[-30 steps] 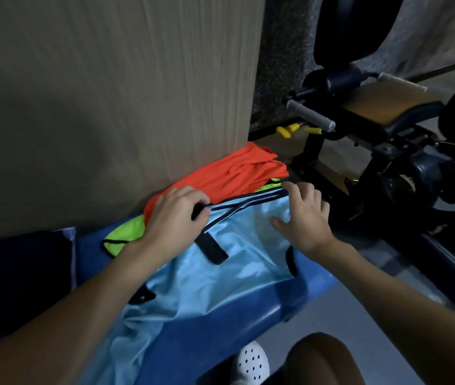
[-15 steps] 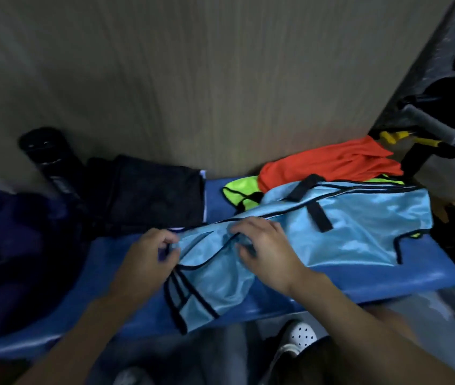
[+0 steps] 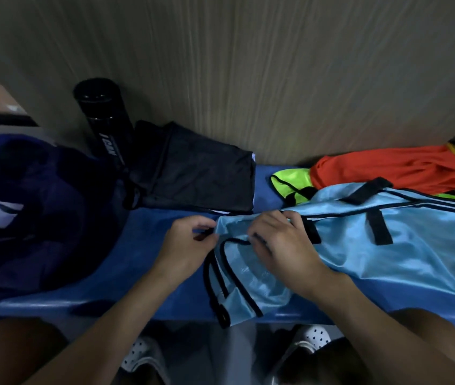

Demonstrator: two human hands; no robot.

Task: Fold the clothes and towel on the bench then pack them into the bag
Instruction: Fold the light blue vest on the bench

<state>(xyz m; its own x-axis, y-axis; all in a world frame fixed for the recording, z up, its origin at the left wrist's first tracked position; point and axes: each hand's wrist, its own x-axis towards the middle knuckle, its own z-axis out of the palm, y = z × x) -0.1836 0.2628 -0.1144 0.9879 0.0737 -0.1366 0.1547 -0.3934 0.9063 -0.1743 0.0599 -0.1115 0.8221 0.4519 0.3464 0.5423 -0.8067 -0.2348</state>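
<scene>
A dark blue bag [image 3: 26, 218] is set on the counter [image 3: 143, 245] well left of the hands. The light blue vest [image 3: 387, 254] is pinched at its trimmed corner by the left hand [image 3: 190, 245] and, apparently, gripped by the right hand [image 3: 284, 245]; an orange garment [image 3: 387, 170] is heaped beyond it

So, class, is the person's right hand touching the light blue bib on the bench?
Touching. The head view shows the right hand lying on the light blue bib, its fingers curled over the cloth's upper edge, with no gap.
</scene>
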